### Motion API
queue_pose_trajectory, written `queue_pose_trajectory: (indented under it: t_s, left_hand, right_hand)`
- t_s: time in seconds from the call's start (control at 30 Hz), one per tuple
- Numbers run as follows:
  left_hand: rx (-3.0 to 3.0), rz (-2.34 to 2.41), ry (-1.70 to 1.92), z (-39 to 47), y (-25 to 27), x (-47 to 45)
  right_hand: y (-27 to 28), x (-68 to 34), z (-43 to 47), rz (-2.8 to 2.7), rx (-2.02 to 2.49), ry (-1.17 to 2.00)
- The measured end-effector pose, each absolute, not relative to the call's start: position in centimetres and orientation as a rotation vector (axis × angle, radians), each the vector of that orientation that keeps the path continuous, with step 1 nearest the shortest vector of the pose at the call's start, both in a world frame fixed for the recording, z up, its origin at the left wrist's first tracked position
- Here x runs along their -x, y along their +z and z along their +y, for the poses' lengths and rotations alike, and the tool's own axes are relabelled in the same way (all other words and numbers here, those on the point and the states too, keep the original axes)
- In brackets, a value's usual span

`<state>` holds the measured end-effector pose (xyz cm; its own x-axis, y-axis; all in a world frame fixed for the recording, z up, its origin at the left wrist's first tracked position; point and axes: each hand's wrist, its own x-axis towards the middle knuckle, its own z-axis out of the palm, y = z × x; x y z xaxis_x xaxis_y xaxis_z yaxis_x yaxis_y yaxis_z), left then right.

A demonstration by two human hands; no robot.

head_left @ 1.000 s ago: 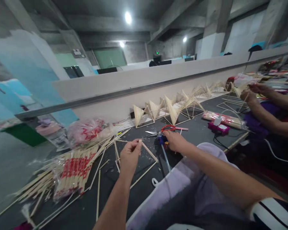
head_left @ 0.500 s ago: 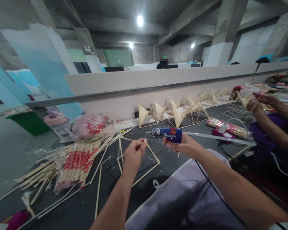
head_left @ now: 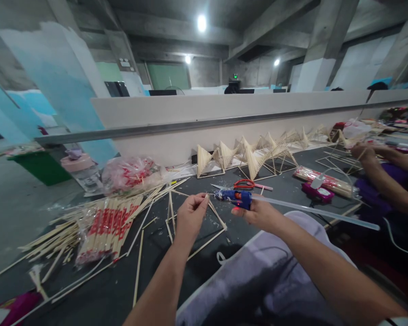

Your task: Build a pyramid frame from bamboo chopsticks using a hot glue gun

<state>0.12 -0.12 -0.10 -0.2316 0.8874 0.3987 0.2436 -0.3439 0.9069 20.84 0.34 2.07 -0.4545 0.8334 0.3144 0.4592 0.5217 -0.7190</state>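
My left hand (head_left: 192,213) is closed in a pinch around a wooden stick, whose pale end (head_left: 207,198) barely shows at the fingertips; the rest is hidden. In my right hand (head_left: 258,212) is a blue glue gun (head_left: 236,197), its nozzle pointing left, close to the left fingertips. A long clear glue stick (head_left: 316,212) sticks out of its back. Under my left hand, a frame of thin wooden sticks (head_left: 207,243) lies on the dark table. Red-handled scissors (head_left: 244,184) lie just behind the gun.
Bagged chopsticks (head_left: 104,228) and loose sticks (head_left: 51,246) spread out at left. Several twisted stick models (head_left: 251,158) line the low partition (head_left: 224,108). A pink-lidded jar (head_left: 83,174) stands at back left. Another person's hands (head_left: 365,154) work at right, near a stick bundle (head_left: 326,180).
The glue gun has tipped and shifted slightly left and down, its nozzle nearer my left fingertips, and its glue stick now slopes down rightward. The scissors have come into view behind it.
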Motion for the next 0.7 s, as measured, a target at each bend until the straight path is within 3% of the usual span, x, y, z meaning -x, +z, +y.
queue_pose_trajectory:
  t_s: [0.7]
  left_hand:
    - [-1.453, 1.353, 1.597, 0.04, -0.11, -0.15]
  right_hand:
    - [2.57, -20.99, 0.13, -2.089, 1.039, 0.835]
